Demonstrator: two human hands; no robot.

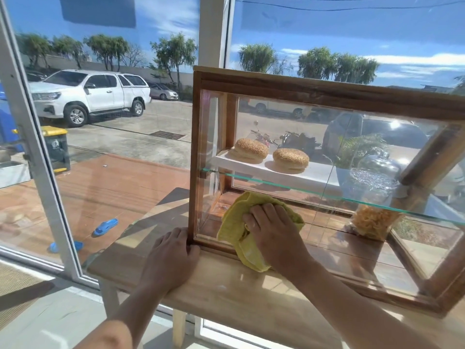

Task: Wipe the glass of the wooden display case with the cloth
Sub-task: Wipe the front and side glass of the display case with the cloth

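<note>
Glass (pixel 334 205) of wooden display case (pixel 327 93) on table (pixel 226 295): right hand (pixel 273 236) presses bunched cloth (pixel 232 227) low at its left corner. Left hand (pixel 169 258) grips the frame's corner (steadying). Best worked in overlapping strokes rightward, pressure even.

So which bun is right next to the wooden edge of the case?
The left bun, the one sitting beside the left wooden post; the other bun lies further right along the white shelf.
</note>
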